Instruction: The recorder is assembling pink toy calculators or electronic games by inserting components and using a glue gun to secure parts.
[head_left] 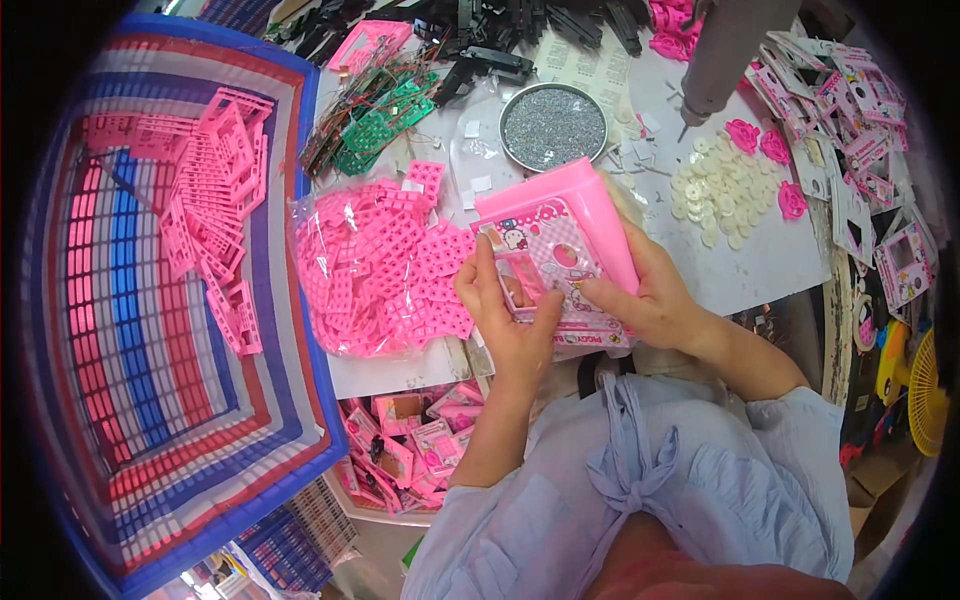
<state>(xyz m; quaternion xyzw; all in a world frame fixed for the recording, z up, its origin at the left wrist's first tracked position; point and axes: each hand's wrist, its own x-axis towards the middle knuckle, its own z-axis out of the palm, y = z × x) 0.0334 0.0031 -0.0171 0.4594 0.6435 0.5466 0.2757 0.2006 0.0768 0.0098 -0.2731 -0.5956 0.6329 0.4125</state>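
Both my hands hold a pink plastic toy casing [612, 228] in front of my chest, over the near edge of the table. A printed pink and white face panel [548, 238] with a round hole and a rectangular window lies against its front. My left hand [512, 325] grips the panel's left and lower side, with its thumb near the window. My right hand [655, 292] is closed around the casing's right side, its thumb pressed on the panel's face. The right fingers behind the casing are hidden. Whether the panel is fixed to the casing, I cannot tell.
Left stands a blue-rimmed basket [318, 300] with pink frames. Nearby are a bag of pink keypads [365, 270], green circuit boards [385, 125], a dish of screws [553, 125] and white discs [722, 190]. An electric screwdriver [735, 50] hangs above; printed panels [860, 120] pile up right.
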